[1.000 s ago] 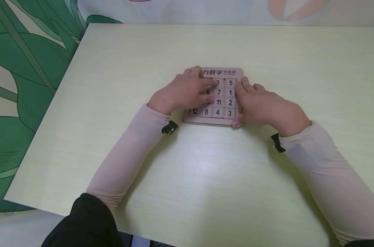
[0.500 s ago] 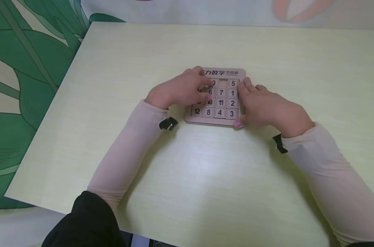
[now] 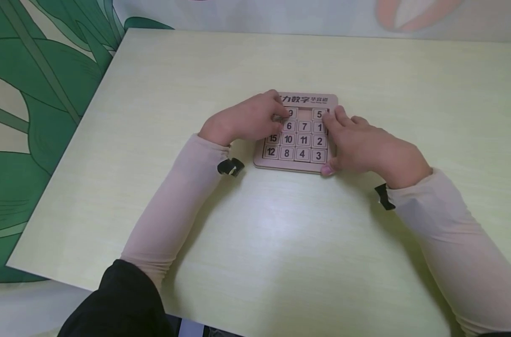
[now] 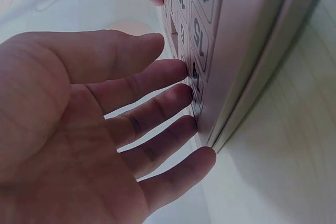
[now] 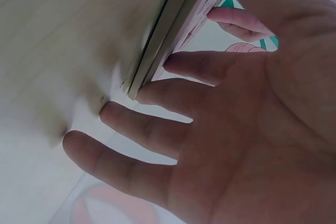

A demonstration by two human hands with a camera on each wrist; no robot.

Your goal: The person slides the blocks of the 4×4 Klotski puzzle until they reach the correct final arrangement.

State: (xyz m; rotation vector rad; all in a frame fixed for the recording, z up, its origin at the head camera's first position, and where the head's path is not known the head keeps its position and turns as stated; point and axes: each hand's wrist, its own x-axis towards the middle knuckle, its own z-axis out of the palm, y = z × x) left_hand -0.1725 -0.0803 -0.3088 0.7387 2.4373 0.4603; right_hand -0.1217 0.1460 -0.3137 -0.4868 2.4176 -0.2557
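On the tabletop [image 3: 238,234]: we see the number board [image 3: 286,165] lying flat, with both hands at it.
Left hand [image 3: 247,117]: its fingers are spread and loose, tips on the tiles at the board's left side, and we see it grip nothing.
Right hand [image 3: 362,142]: its fingers lie straight along the board's right side, not curled round it.
Gap [image 3: 306,114]: it sits in the top row, between the 9 tile [image 3: 293,113] and the 5 tile [image 3: 320,114], above the 7 tile [image 3: 304,127]. With three tiles next to it, we might push the wrong one in.
5 tile: a right fingertip is just beside it, so a small bump could knock it into the gap.
Board: if we push hard on one side and press too softly on the other, it may slip or turn.
Hidden tiles: the left hand covers some numbers, so we could lose track of them.
9 tile: one second ago it was beside the 5 tile; now it is one spot left, and the gap is there.
Left thumb [image 4: 142,48]: half a second ago it hid part of the 10 tile [image 3: 288,139]; now it has pulled back and we can read that number.
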